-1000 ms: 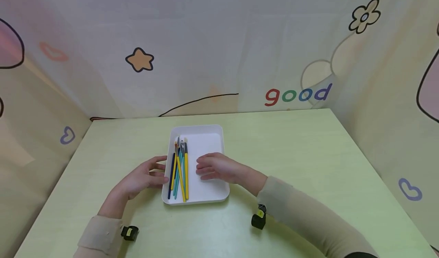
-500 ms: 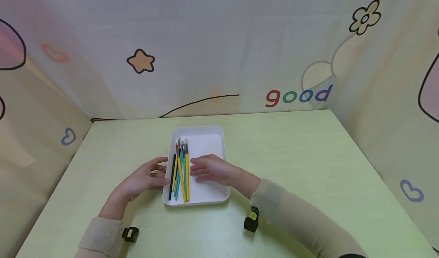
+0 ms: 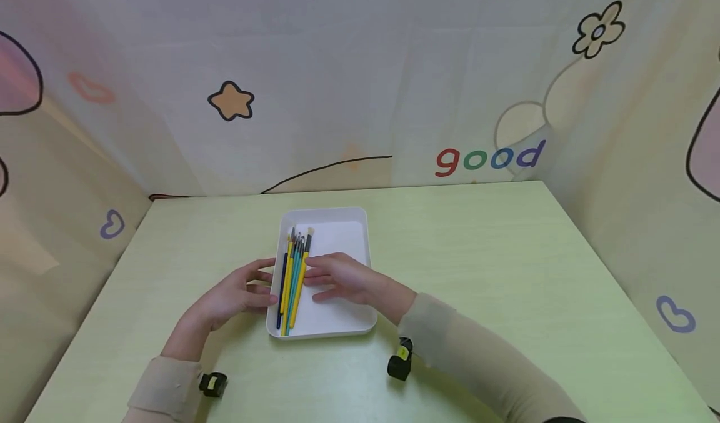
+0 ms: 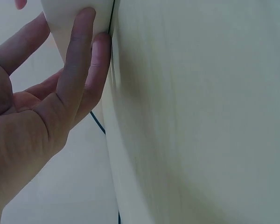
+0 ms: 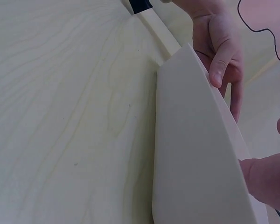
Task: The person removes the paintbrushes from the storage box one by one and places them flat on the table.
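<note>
Here, two hands point(image 3: 232, 293) point(image 3: 350, 279), several brushes point(image 3: 294, 285) (one tray point(image 3: 340, 235))

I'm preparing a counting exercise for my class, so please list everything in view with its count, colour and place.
Tray: one, white, on the table.
Paintbrushes: several, overlapping too much to count surely; yellow, teal and dark blue handles; tray's left side.
Table: one, pale green, beneath the tray.
Backdrop: one, pale, behind and beside the table; its prints include an orange star, a cream flower, hearts and a multicoloured "good".
Wrist cameras: two, black with yellow, one by each cuff.
Sleeves: two, beige, on both arms.
Left hand: one, bare, touching the tray's left side.
Right hand: one, bare, over the tray, fingertips at the rightmost brush.
</note>
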`<move>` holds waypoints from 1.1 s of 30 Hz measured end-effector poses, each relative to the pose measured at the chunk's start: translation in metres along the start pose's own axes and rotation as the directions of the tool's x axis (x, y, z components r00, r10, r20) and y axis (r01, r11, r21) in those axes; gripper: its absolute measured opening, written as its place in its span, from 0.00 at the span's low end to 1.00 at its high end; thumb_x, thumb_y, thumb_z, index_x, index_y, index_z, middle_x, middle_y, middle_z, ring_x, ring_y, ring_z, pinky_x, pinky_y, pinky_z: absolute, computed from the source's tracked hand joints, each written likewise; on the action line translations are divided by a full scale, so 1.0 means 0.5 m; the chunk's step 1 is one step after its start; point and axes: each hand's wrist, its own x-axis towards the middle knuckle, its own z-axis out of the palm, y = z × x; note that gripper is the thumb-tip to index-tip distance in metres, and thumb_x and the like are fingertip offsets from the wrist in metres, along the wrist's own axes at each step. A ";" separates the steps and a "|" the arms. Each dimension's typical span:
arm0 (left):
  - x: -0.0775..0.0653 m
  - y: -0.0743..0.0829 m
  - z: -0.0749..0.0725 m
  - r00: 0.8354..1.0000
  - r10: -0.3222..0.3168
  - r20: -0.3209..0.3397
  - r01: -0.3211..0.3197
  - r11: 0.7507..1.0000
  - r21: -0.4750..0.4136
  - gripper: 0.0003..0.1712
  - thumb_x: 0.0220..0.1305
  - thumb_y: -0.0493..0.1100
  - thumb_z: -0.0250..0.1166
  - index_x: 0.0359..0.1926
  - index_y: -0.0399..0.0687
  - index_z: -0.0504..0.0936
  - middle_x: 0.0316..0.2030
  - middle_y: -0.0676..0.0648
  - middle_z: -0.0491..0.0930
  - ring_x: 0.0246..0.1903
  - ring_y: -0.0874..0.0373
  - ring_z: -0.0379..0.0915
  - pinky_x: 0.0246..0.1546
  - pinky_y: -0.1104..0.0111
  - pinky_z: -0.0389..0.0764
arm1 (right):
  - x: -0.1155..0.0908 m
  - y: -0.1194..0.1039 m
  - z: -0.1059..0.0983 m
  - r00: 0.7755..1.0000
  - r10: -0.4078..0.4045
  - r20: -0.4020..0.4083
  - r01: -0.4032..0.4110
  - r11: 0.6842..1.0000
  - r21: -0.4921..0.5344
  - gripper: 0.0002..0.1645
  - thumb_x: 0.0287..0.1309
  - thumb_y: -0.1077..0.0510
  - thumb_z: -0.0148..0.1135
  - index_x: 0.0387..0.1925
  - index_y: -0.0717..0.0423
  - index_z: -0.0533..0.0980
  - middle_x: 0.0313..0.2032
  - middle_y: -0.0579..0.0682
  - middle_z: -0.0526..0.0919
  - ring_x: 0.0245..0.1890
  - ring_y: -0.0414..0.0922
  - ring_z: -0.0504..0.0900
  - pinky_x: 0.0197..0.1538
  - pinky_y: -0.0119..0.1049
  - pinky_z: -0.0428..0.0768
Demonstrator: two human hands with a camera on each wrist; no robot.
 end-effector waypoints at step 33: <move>0.001 0.005 -0.006 1.000 0.000 0.029 0.000 1.000 0.003 0.50 0.64 0.32 0.71 0.79 0.39 0.53 0.64 0.31 0.64 0.54 0.43 0.76 0.49 0.55 0.85 | 0.069 -0.007 0.041 0.998 -0.007 -0.069 0.000 0.996 -0.089 0.27 0.73 0.59 0.59 0.65 0.73 0.68 0.50 0.58 0.82 0.54 0.52 0.81 0.61 0.46 0.80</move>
